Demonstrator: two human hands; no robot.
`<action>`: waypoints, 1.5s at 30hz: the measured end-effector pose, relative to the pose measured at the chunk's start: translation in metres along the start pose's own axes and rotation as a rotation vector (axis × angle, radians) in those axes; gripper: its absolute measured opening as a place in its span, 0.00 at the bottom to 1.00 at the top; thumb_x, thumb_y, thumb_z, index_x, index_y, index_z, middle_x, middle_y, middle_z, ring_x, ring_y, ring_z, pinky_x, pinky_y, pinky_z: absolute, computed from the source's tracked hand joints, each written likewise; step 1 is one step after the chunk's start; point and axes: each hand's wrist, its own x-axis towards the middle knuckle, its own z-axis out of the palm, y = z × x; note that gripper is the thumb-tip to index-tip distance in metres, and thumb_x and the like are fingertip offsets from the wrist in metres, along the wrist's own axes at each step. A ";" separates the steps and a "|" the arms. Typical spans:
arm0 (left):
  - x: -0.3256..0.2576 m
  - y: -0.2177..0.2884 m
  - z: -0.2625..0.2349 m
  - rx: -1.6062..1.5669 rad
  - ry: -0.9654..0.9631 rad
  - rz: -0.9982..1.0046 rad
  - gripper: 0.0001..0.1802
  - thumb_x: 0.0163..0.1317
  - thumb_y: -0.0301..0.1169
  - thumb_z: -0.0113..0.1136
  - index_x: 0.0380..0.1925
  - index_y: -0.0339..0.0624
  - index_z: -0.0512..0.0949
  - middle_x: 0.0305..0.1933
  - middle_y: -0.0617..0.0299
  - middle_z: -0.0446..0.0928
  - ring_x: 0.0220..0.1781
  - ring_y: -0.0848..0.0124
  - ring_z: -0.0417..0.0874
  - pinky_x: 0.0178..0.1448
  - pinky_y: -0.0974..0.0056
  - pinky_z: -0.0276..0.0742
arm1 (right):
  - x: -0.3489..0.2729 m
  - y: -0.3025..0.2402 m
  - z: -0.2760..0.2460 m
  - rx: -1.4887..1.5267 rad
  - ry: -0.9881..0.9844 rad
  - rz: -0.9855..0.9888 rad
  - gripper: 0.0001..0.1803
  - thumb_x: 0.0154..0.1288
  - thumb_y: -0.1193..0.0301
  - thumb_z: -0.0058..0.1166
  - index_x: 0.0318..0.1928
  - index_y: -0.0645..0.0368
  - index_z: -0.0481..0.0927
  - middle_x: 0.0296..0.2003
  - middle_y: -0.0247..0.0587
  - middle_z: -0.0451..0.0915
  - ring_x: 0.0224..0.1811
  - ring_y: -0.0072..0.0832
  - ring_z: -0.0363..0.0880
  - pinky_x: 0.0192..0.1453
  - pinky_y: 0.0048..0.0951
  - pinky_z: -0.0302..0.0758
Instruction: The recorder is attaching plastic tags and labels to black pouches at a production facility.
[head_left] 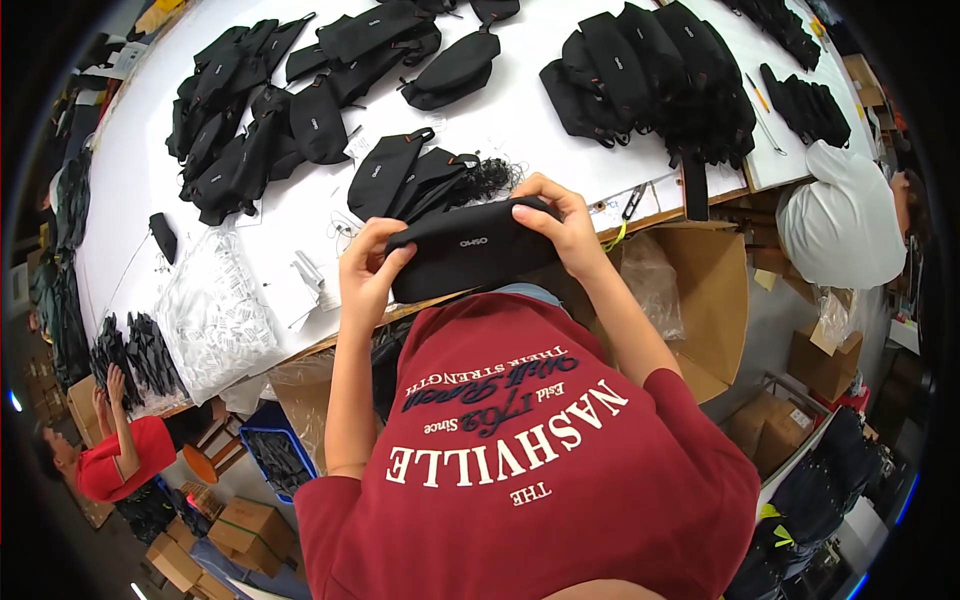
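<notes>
A black fabric pouch [470, 262] with a small pale print hangs in front of me at the near edge of the table. My left hand [368, 268] pinches its left end between thumb and fingers. At the other end, my right hand [565, 222] grips the top corner, thumb on the front and fingers behind. Just beyond lie a few more black pouches [388, 172] beside a tangle of thin black cords [496, 178]. The pouch's back and the fingertips behind it are hidden.
Heaps of black pouches [655, 75] cover parts of the white table [515, 110]. A clear bag of small white pieces [222, 310] lies left, a utility knife [633, 203] right. An open cardboard box [712, 310] stands below the edge. People in red [128, 458] and white [842, 222] are nearby.
</notes>
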 end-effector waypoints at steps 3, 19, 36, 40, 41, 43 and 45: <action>0.010 -0.019 0.006 -0.017 -0.135 -0.164 0.11 0.62 0.30 0.54 0.40 0.35 0.75 0.44 0.63 0.71 0.35 0.78 0.75 0.32 0.75 0.72 | -0.003 0.027 -0.020 0.069 0.100 0.143 0.05 0.58 0.73 0.56 0.34 0.61 0.76 0.29 0.28 0.75 0.33 0.13 0.70 0.40 0.16 0.66; -0.086 -0.178 -0.179 1.274 0.896 -0.523 0.44 0.48 0.56 0.62 0.58 0.37 0.62 0.55 0.41 0.63 0.58 0.46 0.61 0.60 0.47 0.58 | 0.075 0.147 -0.077 -1.201 0.505 -0.070 0.07 0.49 0.63 0.59 0.25 0.51 0.81 0.28 0.37 0.74 0.38 0.38 0.71 0.42 0.38 0.68; -0.084 -0.156 -0.181 1.164 0.944 -0.464 0.18 0.51 0.34 0.62 0.38 0.34 0.70 0.40 0.47 0.69 0.44 0.52 0.68 0.51 0.53 0.65 | 0.099 0.058 -0.025 -0.717 0.279 -0.182 0.06 0.51 0.71 0.57 0.26 0.62 0.78 0.26 0.35 0.80 0.24 0.22 0.75 0.29 0.21 0.69; -0.067 -0.118 -0.185 0.725 0.807 -0.607 0.12 0.53 0.26 0.57 0.32 0.35 0.64 0.37 0.51 0.65 0.40 0.59 0.65 0.50 0.62 0.63 | 0.079 -0.006 0.003 -0.423 0.291 -0.267 0.05 0.58 0.72 0.55 0.29 0.61 0.77 0.29 0.35 0.81 0.22 0.16 0.74 0.26 0.16 0.67; -0.064 -0.118 -0.186 0.731 0.809 -0.607 0.12 0.53 0.26 0.57 0.32 0.35 0.64 0.37 0.51 0.65 0.40 0.59 0.65 0.50 0.62 0.63 | 0.078 -0.015 0.006 -0.127 0.236 -0.155 0.04 0.59 0.73 0.53 0.31 0.61 0.76 0.31 0.38 0.81 0.23 0.16 0.74 0.26 0.16 0.66; -0.056 -0.123 -0.181 0.316 0.838 -0.229 0.12 0.56 0.26 0.55 0.37 0.36 0.63 0.38 0.54 0.64 0.42 0.64 0.64 0.51 0.64 0.62 | 0.079 -0.021 0.013 0.272 0.192 0.030 0.03 0.61 0.74 0.52 0.32 0.61 0.75 0.25 0.38 0.78 0.20 0.15 0.71 0.23 0.14 0.62; -0.027 -0.065 -0.134 0.222 0.663 -0.287 0.20 0.60 0.31 0.55 0.48 0.37 0.61 0.47 0.52 0.65 0.49 0.66 0.63 0.57 0.64 0.59 | 0.079 -0.019 0.013 0.138 0.215 0.003 0.04 0.61 0.73 0.52 0.32 0.60 0.75 0.22 0.34 0.75 0.19 0.14 0.68 0.22 0.14 0.61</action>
